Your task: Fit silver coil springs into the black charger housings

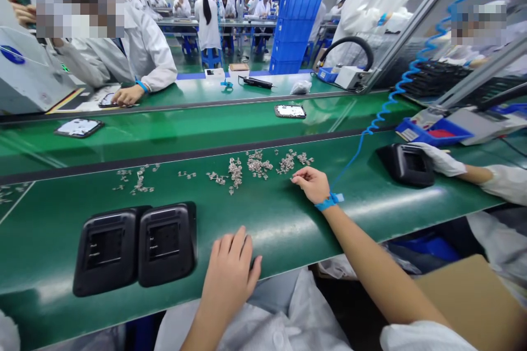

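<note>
1. Two black cases [167, 244] lie side by side on the green worktop [284, 236], touching or nearly so, each with a rectangular recess facing up and small metal bits showing along its left side.
2. The left hand [231, 264] rests palm down just right of the cases; its grip is loose, fingers stretched out, thumb apart, nothing seen in it.
3. The right hand [313, 184] is farther right of the cases and beyond them; its grip has thumb and forefinger pressed together. Whether a clip sits between the tips, I cannot tell.
4. Many small metal clips [256, 164] are scattered beyond the cases, some straight behind, the thickest heaps off to the right, near the right hand.
5. A blue wristband [328, 202] circles the right wrist; a coiled blue cord [405, 85] rises well to the right of the cases.
6. Far right of the cases, a co-worker's gloved hand [442, 160] touches a third case [405, 165], near a blue bin [444, 132].
7. Beyond the cases, past a dark rail [197, 153], two units [290, 111] with white tops lie well apart, one roughly behind the cases, one to the right.
</note>
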The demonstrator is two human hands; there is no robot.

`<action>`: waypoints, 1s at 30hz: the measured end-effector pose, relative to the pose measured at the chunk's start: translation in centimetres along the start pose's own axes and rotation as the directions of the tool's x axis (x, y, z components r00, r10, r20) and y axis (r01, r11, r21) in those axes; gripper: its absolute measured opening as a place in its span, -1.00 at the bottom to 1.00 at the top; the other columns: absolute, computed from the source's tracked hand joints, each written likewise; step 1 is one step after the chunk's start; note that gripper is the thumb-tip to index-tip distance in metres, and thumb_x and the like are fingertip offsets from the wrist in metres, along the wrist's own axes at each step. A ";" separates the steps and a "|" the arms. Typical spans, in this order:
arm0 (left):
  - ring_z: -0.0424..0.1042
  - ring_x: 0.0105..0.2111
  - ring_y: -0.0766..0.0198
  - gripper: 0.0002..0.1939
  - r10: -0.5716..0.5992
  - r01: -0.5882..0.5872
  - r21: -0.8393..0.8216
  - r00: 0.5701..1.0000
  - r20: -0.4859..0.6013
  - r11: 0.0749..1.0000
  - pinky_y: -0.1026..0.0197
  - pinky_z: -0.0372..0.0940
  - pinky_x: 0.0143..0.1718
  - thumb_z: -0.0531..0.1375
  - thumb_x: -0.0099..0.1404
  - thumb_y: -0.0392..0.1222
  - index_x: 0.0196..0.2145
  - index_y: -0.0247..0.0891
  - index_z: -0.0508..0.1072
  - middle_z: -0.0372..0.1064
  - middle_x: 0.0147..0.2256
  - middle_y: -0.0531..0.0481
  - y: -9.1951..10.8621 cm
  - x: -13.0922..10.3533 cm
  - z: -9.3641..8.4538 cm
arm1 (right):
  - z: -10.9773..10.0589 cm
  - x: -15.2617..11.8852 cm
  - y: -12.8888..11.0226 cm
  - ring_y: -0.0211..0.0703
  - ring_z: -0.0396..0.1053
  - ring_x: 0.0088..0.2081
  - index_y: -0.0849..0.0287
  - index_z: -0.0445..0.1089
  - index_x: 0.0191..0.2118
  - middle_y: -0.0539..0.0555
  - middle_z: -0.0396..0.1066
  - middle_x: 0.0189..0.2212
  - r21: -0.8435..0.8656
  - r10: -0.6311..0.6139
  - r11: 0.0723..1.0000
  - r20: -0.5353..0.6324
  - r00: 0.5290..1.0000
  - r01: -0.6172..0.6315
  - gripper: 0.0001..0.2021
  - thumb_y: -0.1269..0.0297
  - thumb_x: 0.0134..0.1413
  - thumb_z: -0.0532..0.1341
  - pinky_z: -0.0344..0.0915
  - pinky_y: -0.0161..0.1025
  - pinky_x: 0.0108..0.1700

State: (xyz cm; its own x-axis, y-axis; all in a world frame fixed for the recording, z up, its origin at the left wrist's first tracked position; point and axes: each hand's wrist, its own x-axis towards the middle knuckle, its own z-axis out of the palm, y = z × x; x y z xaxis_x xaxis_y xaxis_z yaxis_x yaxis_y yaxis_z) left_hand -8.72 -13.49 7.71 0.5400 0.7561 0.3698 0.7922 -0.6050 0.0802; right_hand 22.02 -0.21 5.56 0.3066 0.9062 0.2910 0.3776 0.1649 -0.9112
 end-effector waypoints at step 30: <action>0.34 -0.10 -0.02 -0.71 0.030 -0.031 -0.015 0.999 -0.013 0.999 -0.03 0.20 -0.09 0.11 0.46 -0.16 0.00 -0.38 0.48 0.44 0.09 -0.25 -0.3 0.1 0.6 | -0.8 0.8 0.7 -0.14 0.51 -0.40 0.13 0.46 -0.30 0.05 0.54 -0.43 0.179 0.043 0.984 -0.099 0.994 -0.025 -0.63 -0.03 -0.10 0.45 0.47 -0.17 -0.30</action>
State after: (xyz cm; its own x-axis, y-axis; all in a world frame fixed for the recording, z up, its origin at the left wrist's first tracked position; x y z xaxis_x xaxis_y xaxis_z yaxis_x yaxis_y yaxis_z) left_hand -8.76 -13.07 7.20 0.5599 0.7340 0.3845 0.7709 -0.6315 0.0829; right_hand 23.27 0.29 5.35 0.4071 0.8696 0.2792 0.2077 0.2095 -0.9555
